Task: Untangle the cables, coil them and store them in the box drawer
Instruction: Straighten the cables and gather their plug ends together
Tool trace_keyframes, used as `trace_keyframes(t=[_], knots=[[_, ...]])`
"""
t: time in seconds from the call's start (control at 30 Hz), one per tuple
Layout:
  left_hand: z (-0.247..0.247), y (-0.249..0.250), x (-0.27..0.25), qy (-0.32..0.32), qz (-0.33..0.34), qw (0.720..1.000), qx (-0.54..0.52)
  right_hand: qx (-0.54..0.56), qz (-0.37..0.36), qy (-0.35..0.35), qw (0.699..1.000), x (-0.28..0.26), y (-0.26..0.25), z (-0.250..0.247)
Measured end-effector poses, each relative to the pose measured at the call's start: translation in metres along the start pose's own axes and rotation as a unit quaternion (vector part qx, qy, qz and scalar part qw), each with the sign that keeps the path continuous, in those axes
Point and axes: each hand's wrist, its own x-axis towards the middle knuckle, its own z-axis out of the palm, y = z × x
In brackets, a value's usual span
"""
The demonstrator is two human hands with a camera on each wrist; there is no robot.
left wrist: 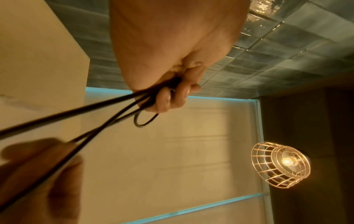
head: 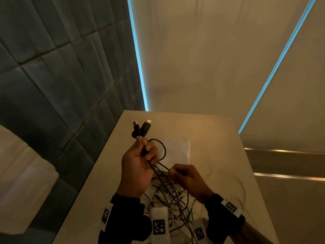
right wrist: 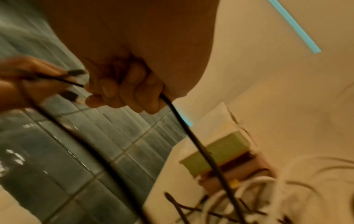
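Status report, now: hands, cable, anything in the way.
Left hand grips black cable, plugs up. Right hand pinches same cable lower. Strands run into tangle on table; not yet free.

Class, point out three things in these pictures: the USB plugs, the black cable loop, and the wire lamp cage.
USB plugs (head: pixel 143 128): head view, on the larger plug's dark body.
black cable loop (head: pixel 163 150): head view, on the loop's right curve.
wire lamp cage (left wrist: pixel 264 163): left wrist view, on the cage's wires.

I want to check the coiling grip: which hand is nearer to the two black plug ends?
Left. The left hand grips the black cable just below the two black plug ends; the right hand holds it lower.
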Motion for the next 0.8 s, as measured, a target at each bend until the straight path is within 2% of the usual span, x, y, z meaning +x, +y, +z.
trace_keyframes(t=[0.17,0.33,0.5,0.6,0.67,0.73,0.8], knots=[[-0.008,0.002,0.0,0.008,0.028,0.999,0.036,-0.031,0.023,0.036,0.999,-0.004,0.056,-0.003],[-0.01,0.003,-0.003,0.008,0.041,0.997,0.065,-0.045,0.059,0.044,0.996,-0.007,0.074,-0.001],[-0.018,0.016,-0.001,0.007,0.005,0.997,0.075,-0.058,0.077,0.059,0.994,-0.011,0.091,-0.008],[-0.023,0.012,-0.002,0.01,-0.055,0.992,0.116,-0.095,0.091,0.102,0.986,-0.006,0.079,-0.011],[-0.025,0.007,-0.002,0.024,-0.08,0.987,0.14,-0.046,0.09,0.144,0.984,0.002,0.054,-0.012],[-0.026,0.003,0.0,0.051,-0.091,0.981,0.164,0.004,0.056,0.153,0.987,0.01,0.021,-0.011],[-0.024,-0.001,0.002,0.07,-0.099,0.974,0.193,0.022,0.0,0.131,0.991,0.014,-0.007,-0.005]])
